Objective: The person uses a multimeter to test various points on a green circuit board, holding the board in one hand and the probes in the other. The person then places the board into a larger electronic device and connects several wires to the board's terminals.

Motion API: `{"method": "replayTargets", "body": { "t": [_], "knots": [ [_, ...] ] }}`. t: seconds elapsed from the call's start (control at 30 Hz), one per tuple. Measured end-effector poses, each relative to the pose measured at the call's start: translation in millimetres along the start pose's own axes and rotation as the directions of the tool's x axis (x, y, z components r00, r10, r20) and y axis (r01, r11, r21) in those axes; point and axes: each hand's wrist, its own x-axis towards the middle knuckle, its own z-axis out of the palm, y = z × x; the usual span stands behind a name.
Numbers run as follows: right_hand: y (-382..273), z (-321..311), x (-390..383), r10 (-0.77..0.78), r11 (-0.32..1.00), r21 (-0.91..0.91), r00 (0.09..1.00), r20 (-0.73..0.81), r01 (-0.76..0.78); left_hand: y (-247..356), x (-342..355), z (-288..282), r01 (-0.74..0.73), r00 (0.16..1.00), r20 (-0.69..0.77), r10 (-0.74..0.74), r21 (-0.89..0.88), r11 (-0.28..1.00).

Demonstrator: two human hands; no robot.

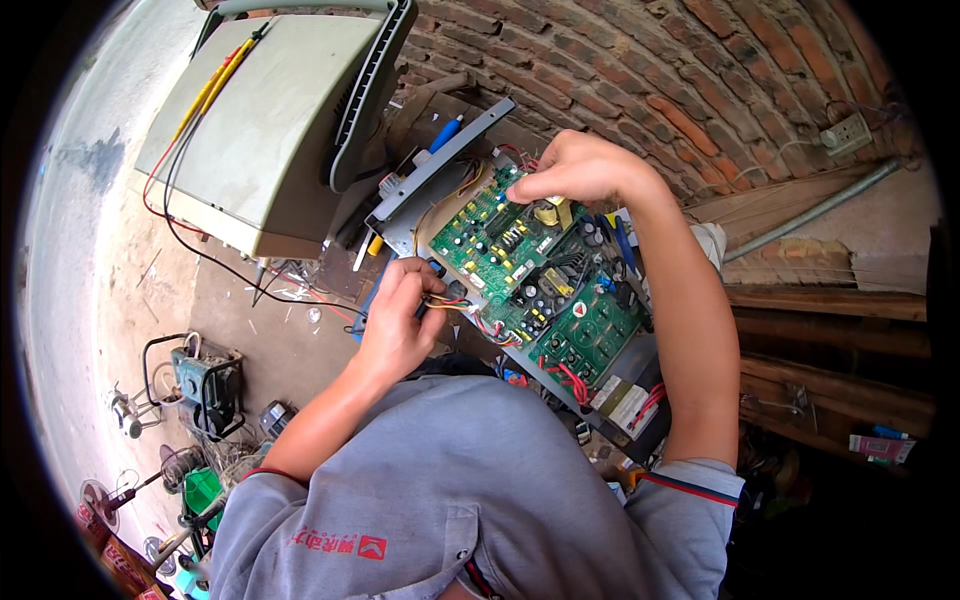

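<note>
A green circuit board, crowded with small yellow, black and blue parts, lies over an open metal chassis in front of me. My left hand is closed at the board's near left corner, pinching a bundle of thin coloured wires. At the far edge, my right hand has its thumb on the circuit board and its other fingers curled at the edge, partly hidden. Beside this board, to the near right, sits a second green board with dark parts around it. A white-labelled block with red wires is at the chassis's near end.
A large beige casing stands at the far left, with yellow-handled probes and their leads on top. A blue-handled tool lies behind the chassis. A brick wall rises beyond. A framed machine sits on the left ground.
</note>
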Motion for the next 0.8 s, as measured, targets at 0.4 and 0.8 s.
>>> {"method": "replayTargets", "body": {
  "t": [0.4,0.8],
  "knots": [
    [-6.7,14.8,10.0,-0.152,0.988,-0.024,0.987,-0.043,0.152,-2.8,-8.9,5.2,-0.060,0.991,-0.118,0.063,0.031,0.998],
    [9.8,39.4,15.9,-0.121,0.991,0.043,0.982,-0.147,0.128,-3.8,-7.8,9.9,-0.038,0.996,-0.086,0.038,0.005,0.999]
  ]
}}
